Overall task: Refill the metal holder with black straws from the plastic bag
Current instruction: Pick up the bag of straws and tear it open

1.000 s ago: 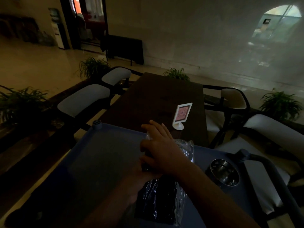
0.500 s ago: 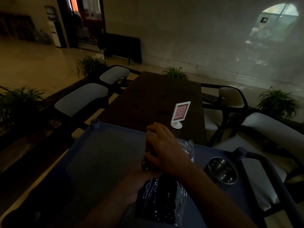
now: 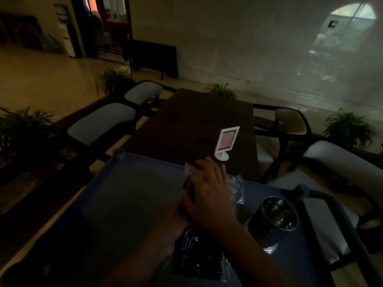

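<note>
A clear plastic bag (image 3: 235,184) packed with black straws (image 3: 196,257) lies lengthwise on the blue cart tray (image 3: 128,195). My right hand (image 3: 209,195) lies over the bag's far, open end with its fingers stretched forward. Its thumb presses a dark bundle of straw ends against the index finger. My left hand (image 3: 175,219) is mostly hidden under my right wrist and holds the bag's left side near the middle. The round metal holder (image 3: 277,214) stands upright on the tray just right of the bag, and its inside is too dark to read.
Beyond the tray is a dark wooden table (image 3: 199,125) with a small white sign stand (image 3: 224,141). Cushioned chairs (image 3: 101,123) line both sides, and potted plants (image 3: 350,129) stand around. The cart's dark handle (image 3: 342,220) curves along the right.
My right hand has straightened its fingers and slid a little forward over the bag's open end. The view has shifted slightly; the bag and the holder stay in place.
</note>
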The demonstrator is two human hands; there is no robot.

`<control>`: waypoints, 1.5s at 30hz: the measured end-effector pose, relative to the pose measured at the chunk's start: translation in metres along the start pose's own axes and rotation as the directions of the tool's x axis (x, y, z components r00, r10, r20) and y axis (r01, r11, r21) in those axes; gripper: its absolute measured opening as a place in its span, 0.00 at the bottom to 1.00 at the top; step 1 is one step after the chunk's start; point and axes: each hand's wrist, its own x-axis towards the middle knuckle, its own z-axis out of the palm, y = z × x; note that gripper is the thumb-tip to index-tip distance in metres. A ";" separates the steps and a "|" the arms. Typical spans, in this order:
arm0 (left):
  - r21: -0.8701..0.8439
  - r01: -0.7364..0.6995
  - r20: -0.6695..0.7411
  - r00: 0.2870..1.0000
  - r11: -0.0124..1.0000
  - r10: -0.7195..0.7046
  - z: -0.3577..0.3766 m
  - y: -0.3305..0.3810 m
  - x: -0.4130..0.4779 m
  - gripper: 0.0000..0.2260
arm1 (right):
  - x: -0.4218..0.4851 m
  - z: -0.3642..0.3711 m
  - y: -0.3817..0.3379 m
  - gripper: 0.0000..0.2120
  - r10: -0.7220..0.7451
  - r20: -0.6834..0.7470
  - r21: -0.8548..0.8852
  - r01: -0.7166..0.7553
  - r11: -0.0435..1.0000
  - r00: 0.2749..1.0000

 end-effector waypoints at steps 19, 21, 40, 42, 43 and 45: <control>-0.103 0.094 -0.001 0.996 0.990 -0.095 -0.001 -0.009 -0.004 0.27 | -0.001 -0.001 0.021 0.07 0.123 -0.092 0.216 -0.100 0.971 0.988; -0.102 0.099 -0.011 0.995 0.990 -0.100 0.000 -0.010 -0.005 0.31 | -0.002 -0.004 0.024 0.06 0.121 -0.082 0.225 -0.100 0.969 0.989; -0.074 0.147 0.030 0.989 0.986 -0.145 -0.001 -0.012 -0.010 0.32 | 0.004 -0.020 0.050 0.06 0.191 0.002 0.349 -0.180 0.920 0.982; -0.064 0.141 0.049 0.989 0.988 -0.138 -0.002 -0.014 -0.009 0.31 | 0.004 -0.022 0.051 0.07 0.219 -0.006 0.363 -0.202 0.910 0.976; -0.065 0.141 0.064 0.988 0.988 -0.137 -0.002 -0.014 -0.010 0.31 | 0.004 -0.023 0.051 0.07 0.232 -0.003 0.380 -0.214 0.900 0.973; -0.068 0.135 0.081 0.988 0.989 -0.130 -0.003 -0.015 -0.010 0.32 | 0.005 -0.024 0.052 0.06 0.257 0.009 0.411 -0.238 0.880 0.966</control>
